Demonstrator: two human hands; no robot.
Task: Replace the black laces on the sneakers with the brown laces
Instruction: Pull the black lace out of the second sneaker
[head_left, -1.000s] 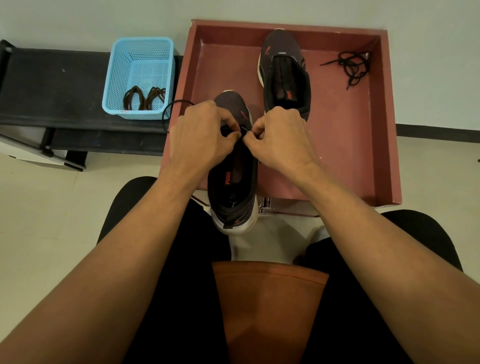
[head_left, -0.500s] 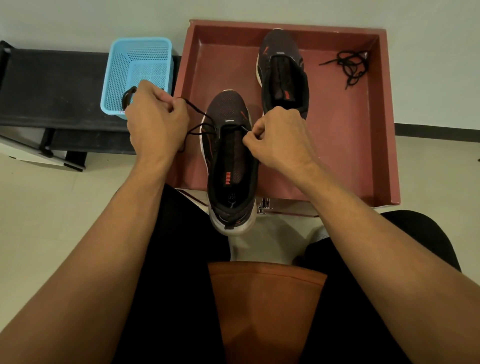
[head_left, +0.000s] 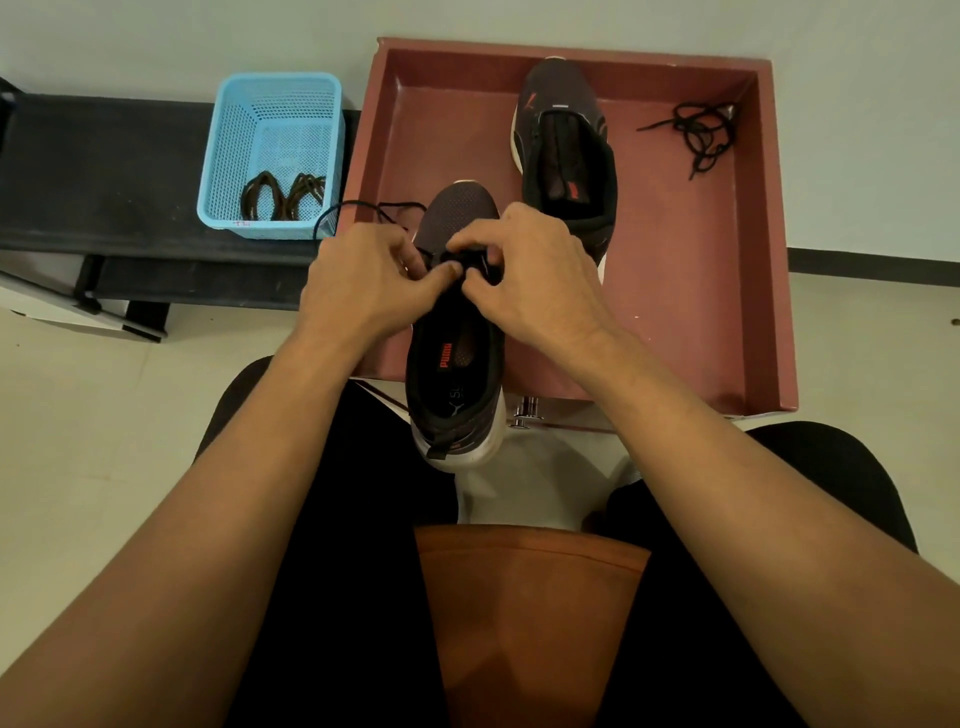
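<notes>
Fingers (head_left: 445, 270) on loose-laced dark sneaker (head_left: 457, 210)

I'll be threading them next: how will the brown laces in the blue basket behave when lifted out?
Probably floppy: the brown laces lie in loose loops in the blue basket, so they should sag from a pinch. Likely very light, being thin cords. The loops lie close together, so they may snag on each other coming up.

near sneaker (head_left: 455, 364) insole: "PUMA" in orange-red capitals | same insole, nearer the heel: white letters beginning "S", rest unreadable | far sneaker (head_left: 566, 156) inside: red mark, illegible | blue basket (head_left: 223, 156) front rim: tiny red marking, illegible
</notes>
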